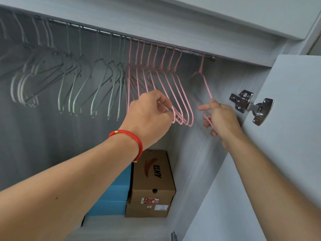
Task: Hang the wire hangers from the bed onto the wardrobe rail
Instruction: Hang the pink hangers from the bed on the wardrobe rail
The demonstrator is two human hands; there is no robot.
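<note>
Inside the open wardrobe, a metal rail [191, 51] runs from upper left to right. Several pink wire hangers [180, 94] hang on its right part, with pale green and white wire hangers [78, 87] further left. One pink hanger [204, 80] hangs alone at the rail's right end. My right hand [219, 117] grips the lower arm of that lone hanger. My left hand [151, 112], with a red cord on its wrist, pinches the lower edge of the grouped pink hangers. The bed is out of view.
A brown shoebox [151, 185] and blue boxes [114, 200] stand on the wardrobe floor below my arms. The open door [295, 119] with its metal hinge [250, 105] is close on the right. The wardrobe's top panel sits just above the rail.
</note>
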